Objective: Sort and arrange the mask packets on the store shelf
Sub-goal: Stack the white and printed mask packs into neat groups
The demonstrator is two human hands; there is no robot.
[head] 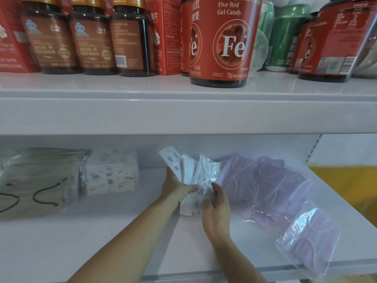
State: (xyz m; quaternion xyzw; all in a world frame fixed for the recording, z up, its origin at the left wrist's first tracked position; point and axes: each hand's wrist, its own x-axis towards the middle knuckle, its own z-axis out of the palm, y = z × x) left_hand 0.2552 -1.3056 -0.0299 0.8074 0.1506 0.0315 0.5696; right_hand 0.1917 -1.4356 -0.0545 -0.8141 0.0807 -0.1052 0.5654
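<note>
Both hands grip a fanned bunch of white mask packets point(195, 178) at mid-shelf: left hand point(175, 188) w/ thumb pinching the front, right hand point(217, 203) w/ fingers curled on the right edge. Purple packets point(271, 186) lie just right of them on the lower shelf point(61, 242); printed packets point(111, 173) and beige ones point(38, 180) stand at left, red jars point(221, 41) on the shelf above.

The big red jar point(221, 41) on the top shelf says "Five Red Gel Candy" in white. It has a big "Fe+" in a circle. Near the bottom it says "75g". The other labels are too blurry to read.
</note>
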